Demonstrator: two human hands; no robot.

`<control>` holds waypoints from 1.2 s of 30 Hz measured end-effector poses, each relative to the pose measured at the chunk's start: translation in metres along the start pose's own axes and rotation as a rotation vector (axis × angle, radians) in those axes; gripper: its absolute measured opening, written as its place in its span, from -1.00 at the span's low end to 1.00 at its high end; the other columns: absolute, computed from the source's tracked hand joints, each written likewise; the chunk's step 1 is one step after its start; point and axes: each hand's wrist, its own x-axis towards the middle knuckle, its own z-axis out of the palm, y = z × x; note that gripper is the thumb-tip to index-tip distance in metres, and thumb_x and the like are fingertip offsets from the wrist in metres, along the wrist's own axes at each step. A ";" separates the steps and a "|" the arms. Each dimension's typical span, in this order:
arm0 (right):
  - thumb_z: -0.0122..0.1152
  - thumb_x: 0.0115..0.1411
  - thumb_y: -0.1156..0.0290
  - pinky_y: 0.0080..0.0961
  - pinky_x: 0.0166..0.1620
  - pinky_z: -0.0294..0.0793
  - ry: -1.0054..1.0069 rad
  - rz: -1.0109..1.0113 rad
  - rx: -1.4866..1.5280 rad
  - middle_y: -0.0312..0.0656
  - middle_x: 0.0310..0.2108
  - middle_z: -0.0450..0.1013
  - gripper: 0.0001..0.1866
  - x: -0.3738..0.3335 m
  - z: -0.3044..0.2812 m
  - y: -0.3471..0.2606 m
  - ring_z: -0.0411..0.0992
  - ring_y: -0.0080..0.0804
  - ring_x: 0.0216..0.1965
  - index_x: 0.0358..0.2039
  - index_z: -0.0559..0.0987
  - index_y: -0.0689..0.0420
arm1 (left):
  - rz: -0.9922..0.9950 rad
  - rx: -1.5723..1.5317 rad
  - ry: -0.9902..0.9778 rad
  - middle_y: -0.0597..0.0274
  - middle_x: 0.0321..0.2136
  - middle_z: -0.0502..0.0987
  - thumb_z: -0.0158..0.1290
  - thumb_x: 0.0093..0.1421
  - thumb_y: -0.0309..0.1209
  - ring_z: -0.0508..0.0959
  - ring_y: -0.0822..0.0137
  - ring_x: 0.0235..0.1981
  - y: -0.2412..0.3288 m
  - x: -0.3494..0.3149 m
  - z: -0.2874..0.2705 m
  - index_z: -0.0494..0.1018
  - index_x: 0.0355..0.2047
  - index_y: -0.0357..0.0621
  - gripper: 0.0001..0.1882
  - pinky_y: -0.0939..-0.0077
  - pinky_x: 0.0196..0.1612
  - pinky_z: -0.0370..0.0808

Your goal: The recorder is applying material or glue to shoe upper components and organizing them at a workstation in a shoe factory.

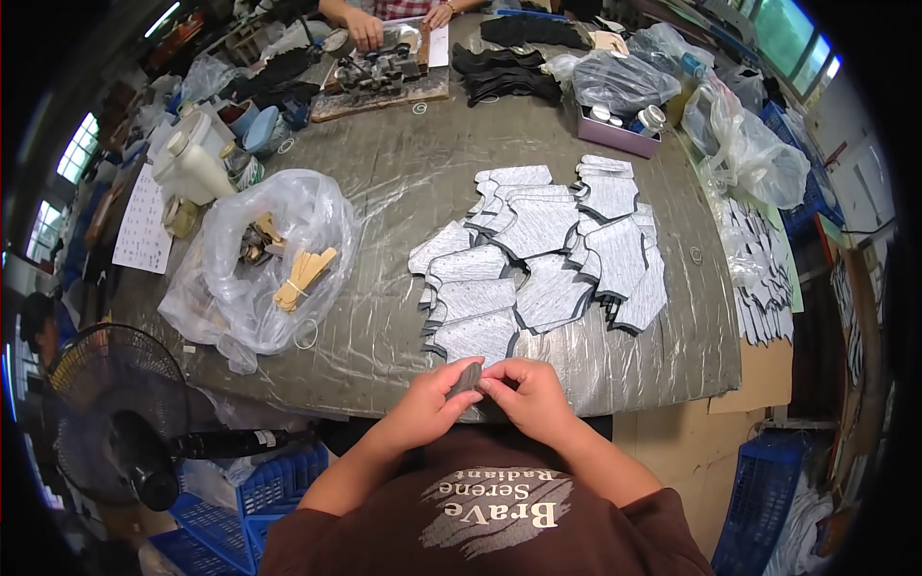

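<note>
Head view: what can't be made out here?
All in the head view:
- Dark grey piece: full outline, partly covered by the left hand.
- Right hand: whether it grips that piece; the contact is too small to tell.
- Person across the table: head, cut off by the top edge.
- Pale grey cut pieces: lower layers, hidden under those on top.

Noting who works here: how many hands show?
4: the person's left hand and right hand, at a dark piece; a co-worker's hand and other hand across the table. More may be hidden.
</note>
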 end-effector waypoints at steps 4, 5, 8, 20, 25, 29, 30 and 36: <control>0.13 0.05 0.51 -0.60 -0.42 0.38 -0.045 0.075 0.034 -0.20 -0.55 0.47 -0.89 0.002 -0.001 -0.004 0.41 -0.56 -0.51 -0.42 0.54 0.29 | -0.031 -0.101 -0.040 0.37 -0.39 0.42 -0.02 0.14 -0.49 0.40 0.58 -0.48 0.003 0.000 -0.002 0.29 0.00 -0.22 -0.62 0.68 -0.41 0.37; 0.13 0.05 0.50 -0.60 -0.43 0.38 -0.055 0.117 0.075 -0.22 -0.55 0.47 -0.89 0.002 -0.001 -0.005 0.40 -0.60 -0.51 -0.42 0.55 0.28 | -0.098 -0.237 -0.086 0.37 -0.40 0.42 -0.03 0.14 -0.49 0.40 0.58 -0.49 0.004 0.000 -0.003 0.29 0.00 -0.21 -0.61 0.69 -0.42 0.37; 0.14 0.05 0.50 -0.62 -0.43 0.38 -0.036 0.189 0.250 -0.27 -0.55 0.46 -0.88 0.000 -0.003 -0.002 0.37 -0.67 -0.51 -0.42 0.54 0.28 | -0.127 -0.367 -0.159 0.38 -0.44 0.41 -0.06 0.15 -0.51 0.39 0.57 -0.52 0.002 0.006 0.000 0.28 0.00 -0.21 -0.63 0.70 -0.46 0.36; -0.21 0.23 0.48 -0.53 -0.57 0.43 -0.016 0.080 0.863 -0.16 -0.60 0.33 -0.91 0.006 0.019 0.005 0.41 -0.44 -0.63 -0.40 0.23 0.21 | -0.001 -0.792 -0.023 0.25 -0.52 0.36 -0.16 0.24 -0.38 0.33 0.49 -0.67 -0.007 0.018 0.009 0.25 -0.16 -0.22 -0.79 0.65 -0.66 0.28; -0.20 0.22 0.49 -0.59 -0.41 0.38 0.255 -0.131 0.682 -0.23 -0.53 0.30 -0.93 -0.009 0.012 0.017 0.35 -0.52 -0.49 -0.37 0.24 0.20 | 0.003 -0.547 -0.014 0.32 -0.56 0.35 -0.03 0.17 -0.36 0.30 0.55 -0.68 0.010 0.031 0.020 0.27 -0.20 -0.20 -0.75 0.71 -0.68 0.23; -0.13 0.19 0.46 -0.62 -0.34 0.28 0.312 -0.212 0.482 -0.33 -0.52 0.22 -0.93 -0.017 -0.012 0.016 0.21 -0.62 -0.44 -0.39 0.29 0.18 | 0.065 -0.207 0.133 0.39 -0.62 0.34 0.16 -0.02 -0.53 0.26 0.60 -0.68 0.004 0.035 0.006 0.35 -0.30 -0.20 -0.73 0.76 -0.61 0.22; -0.11 0.19 0.44 -0.63 -0.38 0.27 0.234 -0.211 0.434 -0.34 -0.52 0.21 -0.92 -0.016 -0.014 0.014 0.19 -0.64 -0.46 -0.40 0.30 0.17 | 0.158 -0.032 0.222 0.40 -0.62 0.34 0.17 -0.06 -0.58 0.27 0.61 -0.67 0.015 0.029 0.004 0.37 -0.35 -0.20 -0.74 0.78 -0.59 0.23; -0.01 0.18 0.43 -0.68 -0.29 0.29 0.064 0.010 0.844 -0.33 -0.45 0.32 -0.93 -0.053 -0.033 0.024 0.30 -0.67 -0.35 -0.43 0.38 0.11 | 0.685 0.574 -0.221 0.17 -0.49 0.40 0.17 -0.22 -0.62 0.42 0.22 -0.49 0.082 0.055 0.043 0.45 -0.43 -0.16 -0.73 0.48 -0.47 0.34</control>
